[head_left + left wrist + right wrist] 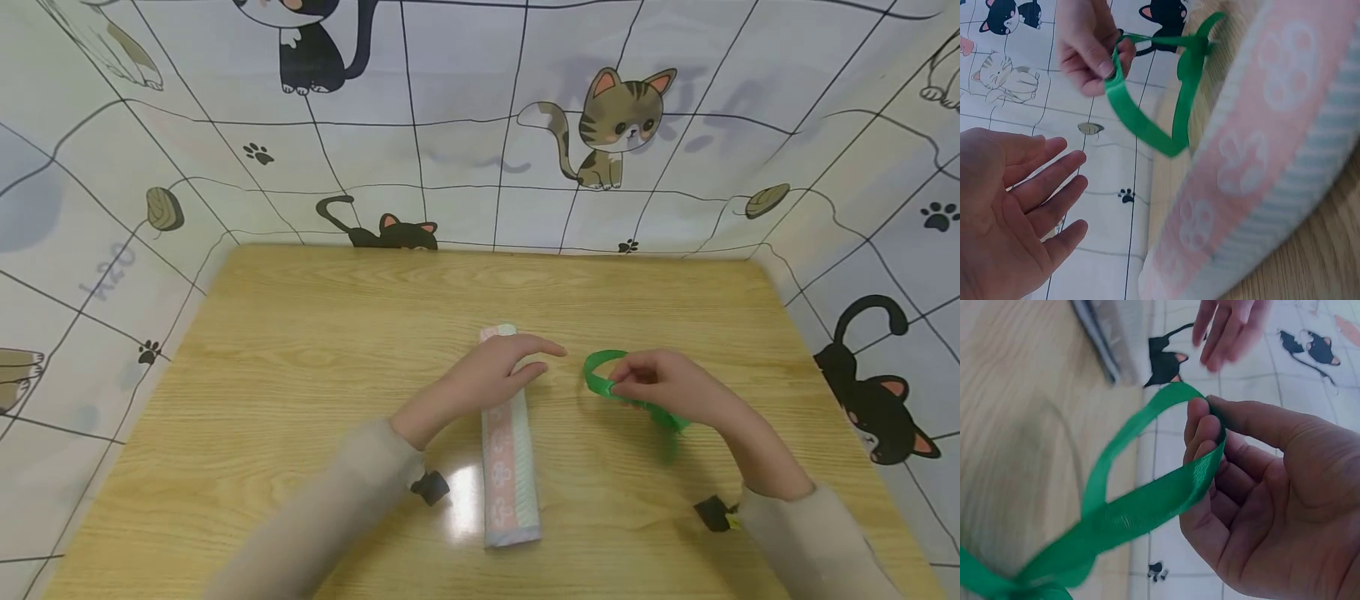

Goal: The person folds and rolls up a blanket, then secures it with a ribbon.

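Note:
My right hand [675, 387] pinches a green ribbon [1132, 515] between thumb and fingers. The ribbon forms a loop, and its tail hangs down below the hand toward the table. A long, narrow folded cloth [510, 467] lies on the table between the two hands, pink and pale green with white animal-shaped prints. Over the far part of this cloth hovers my left hand [491, 371], holding nothing, its fingers stretched toward the ribbon. The left wrist view shows the left palm with relaxed, spread fingers.
The wooden table [315, 333] is enclosed at the back and sides by a white cat-print sheet [465, 150]. A dark square piece [431, 487] shows by the left cuff, and another dark piece [714, 514] by the right cuff.

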The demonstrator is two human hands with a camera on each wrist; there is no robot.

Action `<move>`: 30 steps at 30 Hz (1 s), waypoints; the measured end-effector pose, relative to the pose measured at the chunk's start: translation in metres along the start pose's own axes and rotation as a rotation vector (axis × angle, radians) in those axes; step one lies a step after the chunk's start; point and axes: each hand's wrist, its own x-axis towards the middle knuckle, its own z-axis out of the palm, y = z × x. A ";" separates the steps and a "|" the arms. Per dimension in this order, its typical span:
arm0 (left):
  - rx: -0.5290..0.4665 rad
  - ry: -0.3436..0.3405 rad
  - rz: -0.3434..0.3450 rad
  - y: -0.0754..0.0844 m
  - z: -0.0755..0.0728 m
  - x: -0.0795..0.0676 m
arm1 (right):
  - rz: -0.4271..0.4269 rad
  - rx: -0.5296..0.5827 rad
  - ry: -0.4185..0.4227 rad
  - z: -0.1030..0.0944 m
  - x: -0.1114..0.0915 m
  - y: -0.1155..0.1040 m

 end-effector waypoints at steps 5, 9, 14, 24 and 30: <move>-0.067 -0.070 0.051 0.007 0.013 0.014 | -0.045 0.025 -0.041 0.001 0.004 -0.014; -0.092 -0.120 0.067 0.008 0.021 0.021 | -0.065 0.052 -0.071 0.002 0.007 -0.019; -0.134 -0.133 0.044 0.006 0.025 0.024 | -0.073 0.066 -0.094 0.000 0.007 -0.022; -0.257 -0.095 0.044 -0.007 0.017 0.018 | -0.095 0.115 -0.093 -0.007 -0.002 -0.017; -0.327 -0.054 0.050 -0.017 0.001 0.012 | -0.114 0.154 -0.073 -0.014 -0.008 -0.014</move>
